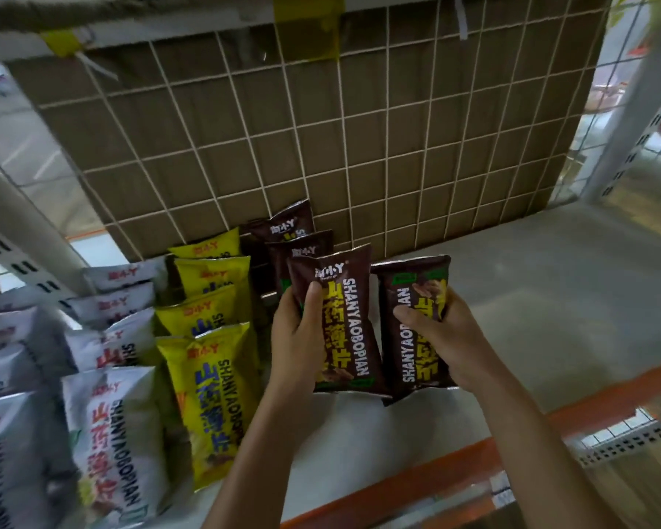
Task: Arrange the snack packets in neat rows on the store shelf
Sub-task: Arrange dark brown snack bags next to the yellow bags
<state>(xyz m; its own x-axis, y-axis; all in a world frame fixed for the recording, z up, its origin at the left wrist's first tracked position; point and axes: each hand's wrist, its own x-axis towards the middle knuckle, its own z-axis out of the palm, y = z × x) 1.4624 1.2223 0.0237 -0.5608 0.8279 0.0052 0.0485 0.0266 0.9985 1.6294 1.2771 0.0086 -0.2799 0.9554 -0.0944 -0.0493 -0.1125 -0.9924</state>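
Snack packets: fingers of the left hand (pixel 298 337) are wrapping one dark brown glossy plastic packet (pixel 353 303); the right hand (pixel 447 337) is gripping its twin (pixel 407 362) just right, both over the white shelf board (pixel 550 284).
Handling: likely light, crinkly, slippery, crushable; side edges are offering the safest hold.
Shelf: brown row (pixel 285 225), yellow row (pixel 214 379) and white row (pixel 111 433) are standing left.
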